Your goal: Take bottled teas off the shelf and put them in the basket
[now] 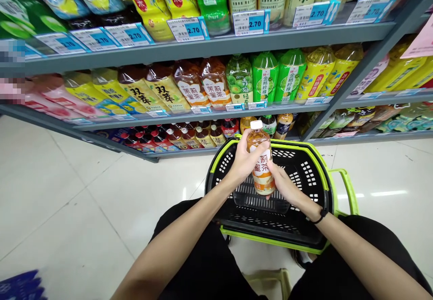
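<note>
A bottle [261,167] of amber drink was grasped in both hands above a black basket [294,231].
Nearest, the basket stood between the black-clad knees, its lime handle [348,191] out to the right. Over its opening, the bottle's long axis ran near to far, base near, white cap far and tipped slightly left. The grip was shared: the left hand [246,158] clasped the upper left side, closer to the cap, while the right hand [283,182] supported the lower right side, closer to the base. Beyond the cap lay the low row of bottles [189,137]; above it, the middle shelf [209,116] carried similar white-labelled bottles [214,85].
</note>
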The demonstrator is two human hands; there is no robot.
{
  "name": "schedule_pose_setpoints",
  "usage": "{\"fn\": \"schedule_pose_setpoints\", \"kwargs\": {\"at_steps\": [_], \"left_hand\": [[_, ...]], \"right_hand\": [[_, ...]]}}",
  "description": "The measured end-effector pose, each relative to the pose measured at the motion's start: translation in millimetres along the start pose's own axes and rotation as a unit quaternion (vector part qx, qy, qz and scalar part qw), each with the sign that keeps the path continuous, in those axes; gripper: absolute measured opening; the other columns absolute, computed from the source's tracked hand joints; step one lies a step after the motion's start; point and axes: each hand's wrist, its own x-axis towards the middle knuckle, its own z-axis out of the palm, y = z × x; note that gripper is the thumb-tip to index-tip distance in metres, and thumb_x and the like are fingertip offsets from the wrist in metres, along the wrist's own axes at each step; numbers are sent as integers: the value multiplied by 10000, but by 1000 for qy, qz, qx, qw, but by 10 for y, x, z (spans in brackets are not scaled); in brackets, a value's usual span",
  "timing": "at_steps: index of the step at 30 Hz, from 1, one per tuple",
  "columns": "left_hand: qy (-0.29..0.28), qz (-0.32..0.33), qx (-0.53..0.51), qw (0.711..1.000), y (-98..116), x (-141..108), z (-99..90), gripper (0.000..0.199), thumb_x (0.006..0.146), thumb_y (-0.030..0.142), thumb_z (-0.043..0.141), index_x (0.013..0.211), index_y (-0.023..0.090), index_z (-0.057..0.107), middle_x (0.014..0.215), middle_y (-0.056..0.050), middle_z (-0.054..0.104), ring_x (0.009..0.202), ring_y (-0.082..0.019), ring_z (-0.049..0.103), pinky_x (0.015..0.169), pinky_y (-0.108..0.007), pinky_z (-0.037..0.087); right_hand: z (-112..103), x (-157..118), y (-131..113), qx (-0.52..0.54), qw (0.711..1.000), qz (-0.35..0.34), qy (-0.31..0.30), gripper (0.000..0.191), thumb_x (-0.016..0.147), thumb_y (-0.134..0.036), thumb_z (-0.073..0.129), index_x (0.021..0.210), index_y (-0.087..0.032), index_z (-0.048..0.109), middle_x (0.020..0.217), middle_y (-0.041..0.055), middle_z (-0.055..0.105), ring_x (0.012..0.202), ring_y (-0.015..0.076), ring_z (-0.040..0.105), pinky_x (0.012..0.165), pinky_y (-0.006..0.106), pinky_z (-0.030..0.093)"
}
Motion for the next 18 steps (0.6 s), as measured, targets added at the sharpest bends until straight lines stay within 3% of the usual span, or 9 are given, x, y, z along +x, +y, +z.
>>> {"fn": "schedule_pose_setpoints", "kwargs": {"at_steps": [13,18], "left_hand": [[4,2,3,1000,4,-7,-10,582,731,429,907,1165,206,590,1037,-50,674,888,-176,612,819,-302,506],[8,2,1,1000,-1,-13,-2,544,743,419,909,1127,189,600,1037,-57,680,873,-165,612,812,-291,510]], "right_hand": [[4,-8,26,2,1000,-9,-7,780,900,-874,524,1155,-143,623,949,124,727,588,186,655,400,281,555],[1,-16,21,-2,1000,-11,-6,802,894,-875,533,1221,-149,624,1005,128,733,611,185,652,426,292,568]]}}
